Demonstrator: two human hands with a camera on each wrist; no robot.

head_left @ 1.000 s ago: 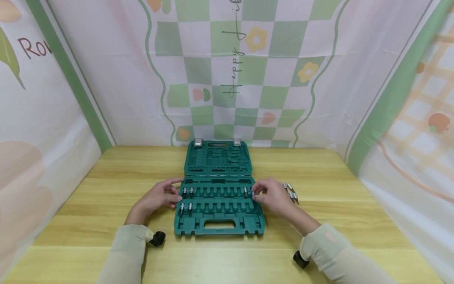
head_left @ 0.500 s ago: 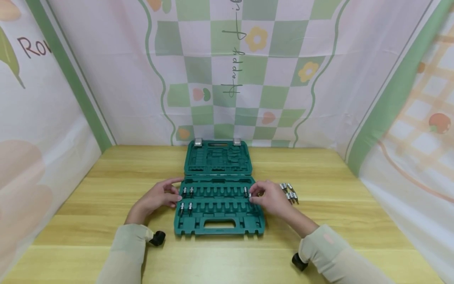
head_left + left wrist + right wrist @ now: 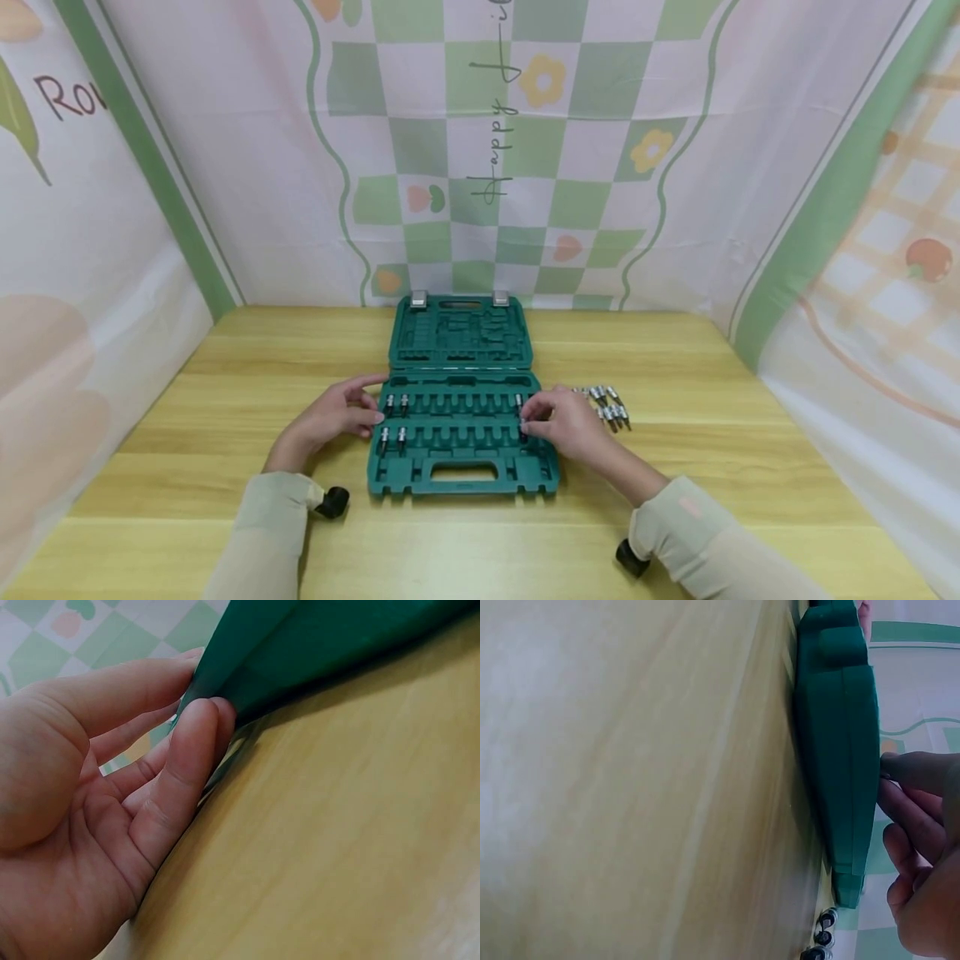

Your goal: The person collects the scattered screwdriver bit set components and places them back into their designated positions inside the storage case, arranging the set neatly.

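Where the head view looks down on a wooden table point(image 3: 225, 467), an opened green tool case point(image 3: 463, 479) is seen lying flat, its lid folded back toward the far wall. The left hand point(image 3: 333, 419) is rested against the case's left edge with its fingers relaxed and nearly straight, nothing being grasped. The right hand point(image 3: 566, 421) is placed over the case's right end, its fingertips pinched at a small metal bit point(image 3: 521, 406) in the upper row of slots; whether the bit is truly gripped cannot be told. Four more seated bits point(image 3: 395, 421) are seen just beside the left hand's fingertips. A loose cluster of bits point(image 3: 606, 405) lies on the table just behind the right hand, away from the case.

In the left wrist view, the left hand point(image 3: 97, 817) is shown open, its straight fingertips touching the green case point(image 3: 322, 645) at its edge, above the table point(image 3: 337, 847).

In the right wrist view, the case point(image 3: 838, 757) is seen edge-on, with the right hand's point(image 3: 922, 855) curled fingers pressed to its upper face. A few loose bits point(image 3: 821, 941) are seen beside the hand.
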